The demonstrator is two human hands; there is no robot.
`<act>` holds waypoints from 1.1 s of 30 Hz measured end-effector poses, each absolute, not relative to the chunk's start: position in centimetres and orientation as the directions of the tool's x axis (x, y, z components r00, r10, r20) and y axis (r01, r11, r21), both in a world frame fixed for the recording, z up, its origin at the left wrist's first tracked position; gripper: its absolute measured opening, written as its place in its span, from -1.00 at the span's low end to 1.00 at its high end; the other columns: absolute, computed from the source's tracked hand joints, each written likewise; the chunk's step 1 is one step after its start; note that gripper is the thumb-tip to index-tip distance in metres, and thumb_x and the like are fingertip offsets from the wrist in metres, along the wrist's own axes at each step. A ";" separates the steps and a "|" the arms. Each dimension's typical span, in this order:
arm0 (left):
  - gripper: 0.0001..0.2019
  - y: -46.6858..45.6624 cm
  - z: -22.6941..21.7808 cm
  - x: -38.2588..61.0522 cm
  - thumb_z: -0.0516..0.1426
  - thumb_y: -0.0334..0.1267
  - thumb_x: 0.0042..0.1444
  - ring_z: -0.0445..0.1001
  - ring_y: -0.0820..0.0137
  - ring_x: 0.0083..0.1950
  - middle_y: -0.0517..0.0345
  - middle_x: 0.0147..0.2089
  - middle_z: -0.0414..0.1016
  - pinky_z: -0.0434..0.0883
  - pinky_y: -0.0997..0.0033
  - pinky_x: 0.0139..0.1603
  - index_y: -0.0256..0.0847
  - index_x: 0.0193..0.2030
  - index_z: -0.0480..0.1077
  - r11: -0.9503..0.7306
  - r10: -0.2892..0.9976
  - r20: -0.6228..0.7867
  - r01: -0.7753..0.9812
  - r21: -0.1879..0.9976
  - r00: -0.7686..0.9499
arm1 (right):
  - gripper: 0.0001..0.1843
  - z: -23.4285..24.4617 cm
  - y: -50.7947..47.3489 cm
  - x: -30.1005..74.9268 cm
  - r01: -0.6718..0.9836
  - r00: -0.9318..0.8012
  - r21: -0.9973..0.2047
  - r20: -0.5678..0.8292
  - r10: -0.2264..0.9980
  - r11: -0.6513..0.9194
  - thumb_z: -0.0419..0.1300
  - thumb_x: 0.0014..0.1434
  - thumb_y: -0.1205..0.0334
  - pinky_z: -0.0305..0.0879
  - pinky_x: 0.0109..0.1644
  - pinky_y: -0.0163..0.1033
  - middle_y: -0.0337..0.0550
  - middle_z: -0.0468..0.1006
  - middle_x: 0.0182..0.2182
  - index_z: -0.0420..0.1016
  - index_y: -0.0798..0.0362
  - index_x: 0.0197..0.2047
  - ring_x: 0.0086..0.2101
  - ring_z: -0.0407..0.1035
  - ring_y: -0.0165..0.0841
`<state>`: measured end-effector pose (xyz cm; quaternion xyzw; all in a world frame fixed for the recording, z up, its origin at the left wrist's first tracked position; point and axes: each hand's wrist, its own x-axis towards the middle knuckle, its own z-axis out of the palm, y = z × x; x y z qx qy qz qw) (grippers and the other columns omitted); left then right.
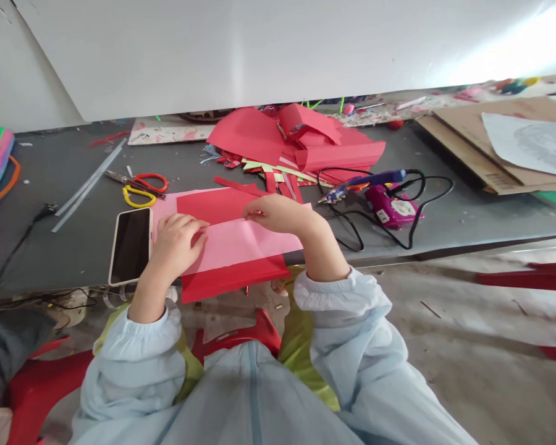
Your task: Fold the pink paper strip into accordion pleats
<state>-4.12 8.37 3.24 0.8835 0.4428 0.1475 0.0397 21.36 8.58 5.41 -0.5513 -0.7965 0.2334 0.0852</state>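
Pink paper (241, 244) lies at the table's front edge, over and among sheets of red paper (234, 281); the lower red sheet overhangs the edge. My left hand (178, 240) rests on the left part of the pink paper, its fingers curled with thumb and fingertips at the paper's upper edge. Farther right along that same edge, my right hand (280, 215) bends down in a pinch on the pink paper. Its fingertips are partly hidden. Another red area (208, 206) shows just beyond the edge between both hands.
Left of the papers lie a phone (130, 247) and scissors (146, 188) with red and yellow handles. A heap of red paper (296, 139) sits behind. To the right are a blue glue gun (366, 184), a purple box (391, 207) with black cables, and cardboard (463, 154).
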 end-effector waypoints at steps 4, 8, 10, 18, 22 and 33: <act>-0.78 8.7 3.0 -4.3 0.08 -0.24 0.24 0.47 0.16 -0.09 -0.02 -0.23 0.57 0.42 0.09 0.02 -0.23 -0.20 0.54 -0.607 0.794 0.225 0.762 0.226 0.566 | -0.78 4.5 8.4 20.2 0.845 -0.351 -0.451 -0.059 0.935 0.289 0.17 0.24 0.30 0.19 -0.23 -0.23 -0.06 0.69 -0.16 0.63 0.07 -0.13 -0.18 0.50 -0.21; -0.79 8.9 2.7 -4.4 0.10 -0.25 0.22 0.46 0.18 -0.11 0.00 -0.26 0.56 0.45 0.13 -0.03 -0.22 -0.22 0.57 -0.610 0.788 0.267 0.758 0.229 0.554 | -0.79 3.9 8.3 19.1 0.820 -0.362 -0.462 0.035 0.931 0.337 0.18 0.23 0.34 0.19 -0.16 -0.23 -0.07 0.67 -0.12 0.62 0.06 -0.13 -0.11 0.48 -0.22; -0.79 8.9 2.6 -4.5 0.12 -0.24 0.21 0.46 0.20 -0.12 0.01 -0.26 0.56 0.46 0.15 -0.05 -0.20 -0.21 0.59 -0.614 0.783 0.293 0.757 0.224 0.549 | -0.80 3.7 8.3 18.8 0.807 -0.375 -0.468 0.065 0.925 0.360 0.18 0.22 0.37 0.19 -0.16 -0.24 -0.06 0.66 -0.13 0.62 0.07 -0.13 -0.12 0.47 -0.24; -0.77 8.7 2.1 -4.8 0.12 -0.23 0.24 0.46 0.20 -0.13 0.01 -0.26 0.57 0.47 0.17 -0.08 -0.20 -0.18 0.62 -0.631 0.754 0.353 0.760 0.155 0.554 | -0.69 3.0 8.0 18.9 0.784 -0.411 -0.461 0.118 0.904 0.416 0.09 0.13 0.53 0.12 -0.26 -0.27 -0.05 0.63 -0.19 0.62 0.08 -0.20 -0.20 0.43 -0.28; -0.75 8.7 1.9 -4.9 0.09 -0.24 0.25 0.46 0.20 -0.13 0.01 -0.25 0.57 0.47 0.16 -0.08 -0.21 -0.17 0.62 -0.638 0.741 0.357 0.763 0.107 0.569 | -0.70 2.6 7.9 19.0 0.789 -0.419 -0.443 0.118 0.900 0.425 0.08 0.15 0.50 0.09 -0.29 -0.28 -0.02 0.60 -0.20 0.61 0.09 -0.19 -0.21 0.41 -0.29; -0.80 8.5 2.0 -4.7 0.11 -0.31 0.22 0.44 0.21 -0.14 0.03 -0.26 0.57 0.45 0.18 -0.09 -0.19 -0.23 0.60 -0.647 0.726 0.368 0.758 0.082 0.580 | -0.71 2.6 7.8 19.5 0.791 -0.446 -0.405 0.130 0.885 0.458 0.09 0.12 0.53 0.12 -0.25 -0.27 -0.01 0.57 -0.23 0.60 0.11 -0.22 -0.21 0.38 -0.27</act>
